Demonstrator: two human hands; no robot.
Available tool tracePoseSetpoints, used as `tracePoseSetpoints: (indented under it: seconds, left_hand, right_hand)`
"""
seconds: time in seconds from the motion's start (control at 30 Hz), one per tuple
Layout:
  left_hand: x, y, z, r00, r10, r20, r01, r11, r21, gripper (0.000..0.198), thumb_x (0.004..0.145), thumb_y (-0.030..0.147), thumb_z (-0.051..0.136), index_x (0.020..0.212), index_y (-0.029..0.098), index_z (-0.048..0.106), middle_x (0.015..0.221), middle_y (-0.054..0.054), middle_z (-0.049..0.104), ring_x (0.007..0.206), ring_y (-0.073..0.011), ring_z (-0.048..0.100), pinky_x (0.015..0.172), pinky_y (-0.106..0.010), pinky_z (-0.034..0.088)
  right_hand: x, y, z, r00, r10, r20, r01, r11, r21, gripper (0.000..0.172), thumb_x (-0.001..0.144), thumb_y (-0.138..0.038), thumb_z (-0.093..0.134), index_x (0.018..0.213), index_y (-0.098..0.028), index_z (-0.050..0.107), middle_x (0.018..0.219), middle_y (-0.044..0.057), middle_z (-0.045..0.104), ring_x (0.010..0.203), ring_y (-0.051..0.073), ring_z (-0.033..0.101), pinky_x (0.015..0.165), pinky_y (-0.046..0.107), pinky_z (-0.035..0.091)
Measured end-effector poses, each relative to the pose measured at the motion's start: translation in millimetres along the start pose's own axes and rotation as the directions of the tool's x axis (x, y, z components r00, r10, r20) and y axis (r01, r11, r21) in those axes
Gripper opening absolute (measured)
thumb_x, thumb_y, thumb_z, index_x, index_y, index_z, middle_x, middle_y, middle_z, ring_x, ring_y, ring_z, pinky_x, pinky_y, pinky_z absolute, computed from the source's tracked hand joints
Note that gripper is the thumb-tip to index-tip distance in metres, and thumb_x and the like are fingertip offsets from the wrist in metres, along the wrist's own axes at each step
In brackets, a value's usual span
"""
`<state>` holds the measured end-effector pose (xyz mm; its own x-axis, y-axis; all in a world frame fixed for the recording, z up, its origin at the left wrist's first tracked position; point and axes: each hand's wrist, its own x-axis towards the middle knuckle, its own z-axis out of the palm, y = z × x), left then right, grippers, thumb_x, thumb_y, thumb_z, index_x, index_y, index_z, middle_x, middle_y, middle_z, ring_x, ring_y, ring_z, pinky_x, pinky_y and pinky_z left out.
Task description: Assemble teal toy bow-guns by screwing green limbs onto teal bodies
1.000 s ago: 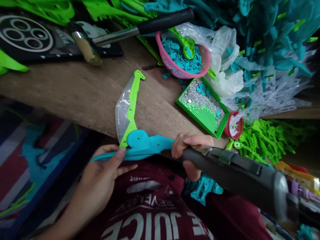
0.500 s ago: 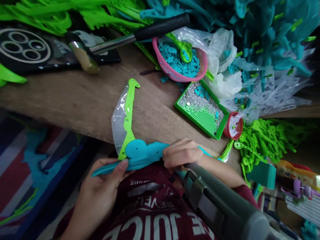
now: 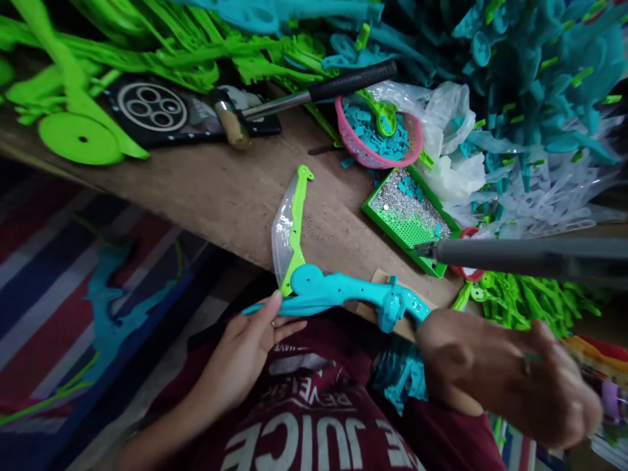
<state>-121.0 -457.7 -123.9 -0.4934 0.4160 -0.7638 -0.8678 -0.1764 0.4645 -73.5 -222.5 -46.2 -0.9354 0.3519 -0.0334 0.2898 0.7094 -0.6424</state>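
A toy piece with a teal handle [image 3: 343,291], a lime green arm [image 3: 296,219] and a clear plastic blade [image 3: 279,239] lies across the near edge of the wooden board [image 3: 196,190]. My left hand [image 3: 245,353] pinches the teal handle's thin left end, thumb on top. My right hand [image 3: 495,373] is low at the right, just past the handle's right end, and is smeared by motion. A grey tool shaft [image 3: 530,256] runs level above that hand, its tip over the green tray; I cannot tell whether the hand grips it.
On the board lie a hammer [image 3: 304,98], a pink basket [image 3: 354,149] of teal bits, a green tray [image 3: 390,234] of small metal screws and a black card [image 3: 152,108]. Heaps of green parts [image 3: 520,301] and teal parts [image 3: 515,65] crowd the back and right. A striped mat [image 3: 73,281] lies left.
The view has shifted right and up. My right hand has left the teal handle and swung down to the right. The grey tool has moved up and now lies level over the tray.
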Motion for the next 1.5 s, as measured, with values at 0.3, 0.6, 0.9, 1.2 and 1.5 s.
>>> tracePoseSetpoints:
  seconds: [0.3,0.6,0.9,1.2,1.5]
  left_hand:
    - [0,-20,-17.4,0.987,0.156,0.039,-0.16,0.965,0.208,0.056,0.073,0.067,0.078,0.093,0.014,0.074,0.093,-0.009,0.078,0.079,-0.0253,0.075,0.078,-0.036,0.064]
    - [6,-9,-10.8,0.982,0.154,0.109,-0.175,0.96,0.22,0.054,0.074,0.065,0.078,0.093,0.015,0.075,0.096,-0.011,0.077,0.089,-0.0278,0.074,0.081,-0.037,0.063]
    - [-5,4,2.0,0.994,0.028,0.106,-0.04,0.993,0.113,0.051,0.075,0.06,0.078,0.096,0.013,0.073,0.109,-0.014,0.076,0.108,-0.0332,0.069,0.088,-0.046,0.063]
    - [-13,6,-2.0,0.991,0.071,0.111,-0.082,0.991,0.106,0.049,0.077,0.057,0.08,0.102,0.016,0.074,0.112,-0.012,0.076,0.108,-0.0296,0.07,0.098,-0.044,0.058]
    - [-12,-6,-10.2,0.994,0.108,0.026,-0.111,0.978,0.178,0.053,0.076,0.054,0.081,0.111,0.015,0.073,0.103,-0.012,0.077,0.093,-0.0286,0.074,0.091,-0.042,0.06]
  right_hand:
    - [52,-26,82,0.839,-0.012,0.544,-0.257,0.873,0.415,0.034,0.095,-0.042,0.054,0.107,-0.013,0.068,0.1,0.007,0.072,0.089,0.017,0.066,0.083,0.032,0.056]
    - [70,-21,80,0.608,-0.384,0.695,-0.027,0.865,0.502,0.044,0.093,-0.038,0.062,0.131,-0.015,0.059,0.129,0.007,0.066,0.117,0.02,0.06,0.107,0.032,0.044]
    - [74,-22,55,0.581,-0.206,0.787,0.036,0.973,0.228,0.04,0.091,-0.04,0.067,0.117,-0.01,0.067,0.109,0.009,0.072,0.095,0.019,0.065,0.085,0.03,0.048]
    - [69,-10,58,0.596,-0.231,0.769,-0.224,0.872,0.436,0.036,0.083,-0.044,0.075,0.1,-0.013,0.07,0.091,0.002,0.071,0.082,0.013,0.063,0.077,0.027,0.051]
    - [70,-22,82,0.684,-0.213,0.698,-0.335,0.758,0.56,0.037,0.082,-0.046,0.075,0.099,-0.015,0.065,0.081,-0.003,0.058,0.074,0.01,0.052,0.069,0.025,0.045]
